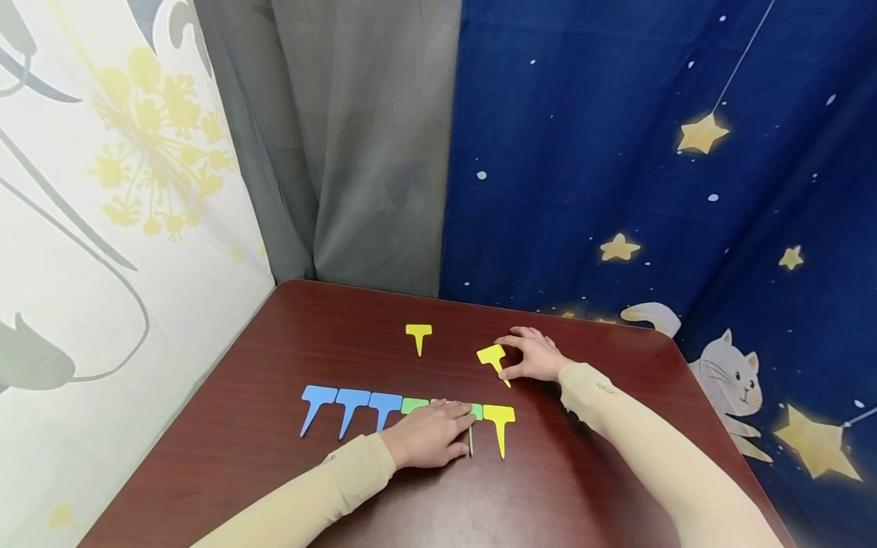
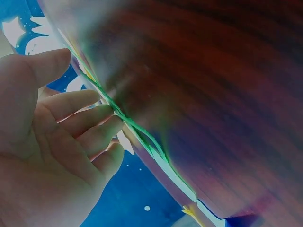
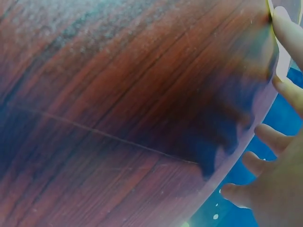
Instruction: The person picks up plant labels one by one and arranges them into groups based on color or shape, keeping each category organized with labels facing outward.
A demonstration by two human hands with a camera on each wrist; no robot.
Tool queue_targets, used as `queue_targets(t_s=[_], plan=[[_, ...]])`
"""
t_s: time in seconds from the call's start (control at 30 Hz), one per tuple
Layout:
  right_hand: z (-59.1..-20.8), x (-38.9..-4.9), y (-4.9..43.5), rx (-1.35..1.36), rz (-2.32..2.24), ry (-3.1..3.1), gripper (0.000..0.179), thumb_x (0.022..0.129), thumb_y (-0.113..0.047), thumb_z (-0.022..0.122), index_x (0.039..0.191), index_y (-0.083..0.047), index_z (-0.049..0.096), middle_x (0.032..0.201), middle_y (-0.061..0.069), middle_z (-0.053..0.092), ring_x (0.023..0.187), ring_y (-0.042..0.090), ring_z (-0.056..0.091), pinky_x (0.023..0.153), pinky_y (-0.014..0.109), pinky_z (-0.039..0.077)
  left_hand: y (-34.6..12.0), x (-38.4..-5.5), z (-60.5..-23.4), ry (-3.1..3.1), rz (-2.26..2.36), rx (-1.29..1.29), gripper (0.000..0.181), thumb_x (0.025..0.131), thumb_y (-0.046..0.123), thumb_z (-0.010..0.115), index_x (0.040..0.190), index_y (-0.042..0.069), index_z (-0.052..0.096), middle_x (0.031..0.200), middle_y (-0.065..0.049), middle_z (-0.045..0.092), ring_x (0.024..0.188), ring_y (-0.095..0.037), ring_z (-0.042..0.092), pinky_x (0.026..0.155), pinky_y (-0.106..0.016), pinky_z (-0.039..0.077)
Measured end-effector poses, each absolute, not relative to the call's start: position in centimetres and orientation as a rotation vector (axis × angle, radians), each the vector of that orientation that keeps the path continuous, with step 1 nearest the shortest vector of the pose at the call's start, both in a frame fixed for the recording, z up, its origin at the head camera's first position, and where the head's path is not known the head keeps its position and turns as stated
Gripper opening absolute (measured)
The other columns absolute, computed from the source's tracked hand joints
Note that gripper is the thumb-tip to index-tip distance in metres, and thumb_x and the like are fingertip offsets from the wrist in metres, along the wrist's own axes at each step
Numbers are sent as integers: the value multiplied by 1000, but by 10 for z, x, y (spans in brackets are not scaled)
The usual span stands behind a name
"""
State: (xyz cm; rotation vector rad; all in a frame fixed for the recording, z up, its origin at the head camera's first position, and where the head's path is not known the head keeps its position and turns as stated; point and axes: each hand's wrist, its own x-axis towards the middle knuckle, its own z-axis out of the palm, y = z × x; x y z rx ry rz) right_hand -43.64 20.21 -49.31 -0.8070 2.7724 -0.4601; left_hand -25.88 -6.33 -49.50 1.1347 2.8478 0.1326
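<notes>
My right hand (image 1: pixel 537 356) pinches a tilted yellow plant label (image 1: pixel 491 355) between thumb and index finger near the right of the table. In the right wrist view the thumb and index of the right hand (image 3: pixel 279 156) meet the label's thin edge. My left hand (image 1: pixel 428 435) rests on the row of labels, its fingers over the green plant labels (image 1: pixel 414 405) and hiding part of them. In the left wrist view the left hand (image 2: pixel 71 127) has its fingertips along the green edges. Another yellow label (image 1: pixel 500 414) lies at the row's right end.
Three blue T-shaped labels (image 1: pixel 319 394) form the left part of the row, heads side by side, stems toward me. A single yellow label (image 1: pixel 419 330) lies farther back on the dark red table (image 1: pixel 274 342). Grey and blue curtains (image 1: pixel 384 152) hang behind the table.
</notes>
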Motion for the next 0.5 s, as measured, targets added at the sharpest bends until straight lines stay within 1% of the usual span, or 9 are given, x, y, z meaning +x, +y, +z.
queue_targets(t_s=[0.17,0.3,0.4,0.5], plan=[[-495,-438,201,-822,-499,2820,76,77,-57,83,141,-26,59,158,13,35,145,37,25,111,72,16,-64,-260,-493,2854,135,1134,55,102,43,57,147,11,53,153,-6,47,142,-18,41,116,-37,32],[-501,-440,200,-856,-506,2897,71,76,-59,82,134,-23,63,152,10,42,140,35,33,109,67,25,-64,-260,-492,2860,135,1136,55,102,43,57,148,12,53,153,-6,47,142,-18,42,117,-38,31],[-506,-440,200,-876,-533,2934,65,77,-57,82,130,-23,64,149,9,45,136,34,37,106,64,31,-65,-259,-492,2855,135,1129,56,102,43,57,148,12,52,154,-5,45,142,-18,41,117,-39,30],[-509,-438,201,-885,-565,2953,58,79,-52,83,126,-23,66,146,10,48,134,34,40,104,64,34,-64,-259,-492,2843,145,1125,56,102,44,56,148,13,52,155,-5,45,143,-19,41,118,-39,29]])
